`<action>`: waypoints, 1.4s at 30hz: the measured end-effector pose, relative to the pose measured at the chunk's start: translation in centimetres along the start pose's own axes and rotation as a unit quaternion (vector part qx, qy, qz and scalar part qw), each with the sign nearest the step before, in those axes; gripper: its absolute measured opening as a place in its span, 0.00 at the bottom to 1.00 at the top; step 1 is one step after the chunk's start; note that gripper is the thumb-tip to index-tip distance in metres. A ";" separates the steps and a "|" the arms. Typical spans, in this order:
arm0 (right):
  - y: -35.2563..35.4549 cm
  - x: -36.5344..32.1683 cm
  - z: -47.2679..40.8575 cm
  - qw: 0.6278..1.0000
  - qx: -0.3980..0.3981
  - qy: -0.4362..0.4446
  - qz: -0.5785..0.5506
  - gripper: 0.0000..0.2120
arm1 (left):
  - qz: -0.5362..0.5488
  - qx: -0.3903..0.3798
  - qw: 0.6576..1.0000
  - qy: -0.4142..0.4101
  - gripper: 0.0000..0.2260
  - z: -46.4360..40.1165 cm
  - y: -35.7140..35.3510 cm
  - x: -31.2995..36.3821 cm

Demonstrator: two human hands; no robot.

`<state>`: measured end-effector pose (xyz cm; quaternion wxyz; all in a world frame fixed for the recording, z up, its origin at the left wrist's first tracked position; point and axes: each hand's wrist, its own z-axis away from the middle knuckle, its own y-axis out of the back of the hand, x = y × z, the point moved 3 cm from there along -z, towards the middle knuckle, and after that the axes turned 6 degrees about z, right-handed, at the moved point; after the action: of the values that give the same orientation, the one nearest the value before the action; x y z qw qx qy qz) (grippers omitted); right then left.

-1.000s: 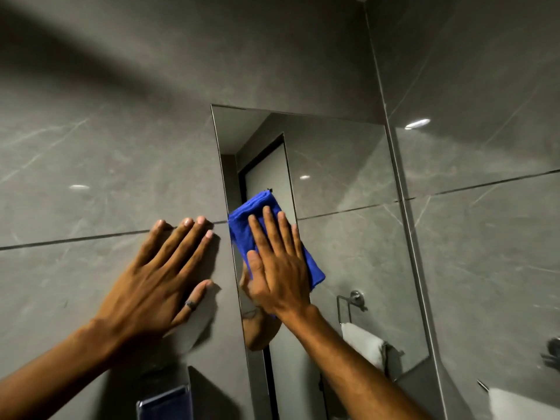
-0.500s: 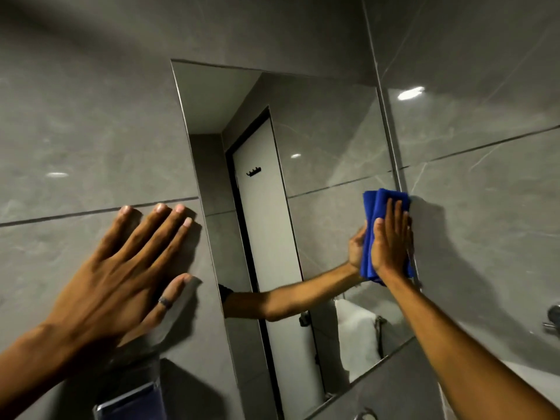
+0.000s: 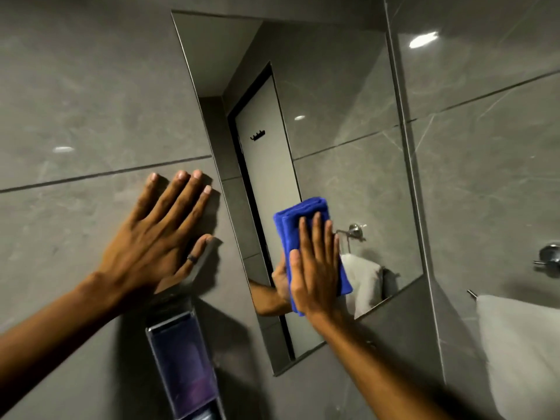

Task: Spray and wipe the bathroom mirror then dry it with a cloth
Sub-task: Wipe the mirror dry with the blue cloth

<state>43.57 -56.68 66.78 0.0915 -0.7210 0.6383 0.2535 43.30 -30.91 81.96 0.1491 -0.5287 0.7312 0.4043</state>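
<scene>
Fingers of the right hand (image 3: 315, 268) pressed flat on a folded blue cloth (image 3: 303, 219) against the mirror (image 3: 348, 116), while the left hand (image 3: 157, 234) lay spread open on the grey wall tile (image 3: 91, 86).

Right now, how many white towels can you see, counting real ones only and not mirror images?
1. A white towel hangs at the lower right on the side wall. The other white shape inside the mirror is a reflection. More may hang out of view.

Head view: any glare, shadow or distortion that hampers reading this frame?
Head view: dim; ceiling-light glare spots on the tiled wall and mirror; left hand casts a soft shadow on the tile; wide-angle lens bows mirror edges; slight blur around the blue cloth under the right hand.
</scene>
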 end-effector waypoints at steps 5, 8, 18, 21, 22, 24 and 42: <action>-2.0 -4.4 7.0 0.993 -0.044 0.112 -0.017 0.28 | -0.015 -0.008 1.000 -0.006 0.34 1.2 0.7 1.1; -2.5 -3.5 11.7 0.990 -0.052 0.128 -0.010 0.28 | -0.020 0.004 1.000 -0.014 0.34 1.7 0.4 1.3; -2.1 6.1 8.8 0.999 -0.022 -0.034 -0.022 0.28 | -0.041 0.050 0.997 -0.051 0.33 1.9 -1.5 0.5; -1.3 12.0 4.6 0.993 0.005 -0.106 -0.046 0.28 | -0.047 0.056 0.996 -0.050 0.35 1.9 -3.1 -0.2; -1.1 14.0 3.3 0.987 0.018 -0.146 -0.061 0.28 | -0.051 0.059 0.996 -0.045 0.35 1.8 -3.6 -0.4; -0.8 17.4 0.9 0.975 0.023 -0.208 -0.078 0.29 | -0.058 0.055 0.996 -0.038 0.36 1.8 -4.5 -0.7; 0.7 3.4 12.8 0.931 -0.062 -0.273 -0.235 0.25 | 0.080 -0.084 0.993 -0.020 0.33 2.2 2.0 1.3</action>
<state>39.88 -53.90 54.32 0.2740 -0.7580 0.3839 0.4506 40.53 -29.90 80.62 0.0863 -0.4713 0.7314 0.4854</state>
